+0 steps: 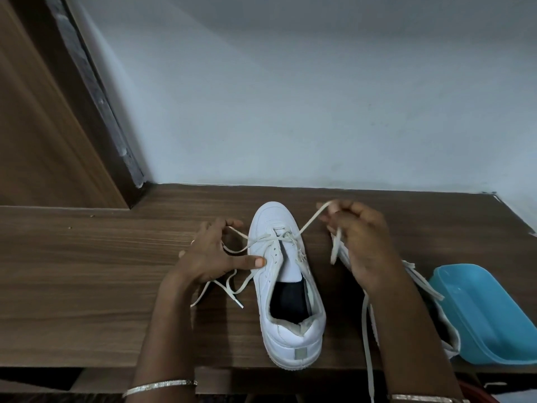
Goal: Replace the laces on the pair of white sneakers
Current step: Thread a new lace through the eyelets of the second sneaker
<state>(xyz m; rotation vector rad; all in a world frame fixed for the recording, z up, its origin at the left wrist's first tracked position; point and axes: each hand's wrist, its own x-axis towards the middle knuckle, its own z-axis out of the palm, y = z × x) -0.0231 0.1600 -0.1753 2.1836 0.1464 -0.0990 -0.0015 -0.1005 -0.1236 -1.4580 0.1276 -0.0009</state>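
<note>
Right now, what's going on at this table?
A person is lacing a white sneaker on the wooden table. The right hand pinches one end of the lace, held up; the left hand holds the other strand, thumb against the shoe's side. Only the eyelets near the toe are threaded. The second sneaker lies behind the right arm, beside a blue tub.

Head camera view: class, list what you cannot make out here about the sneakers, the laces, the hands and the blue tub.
All in the head view:
second sneaker: mostly hidden behind the right hand and forearm.
hanging lace: its lower end leaves the bottom edge.
left hand: its own fingers hide whether it grips a lace.
blue tub: cut off by the right edge.
</note>
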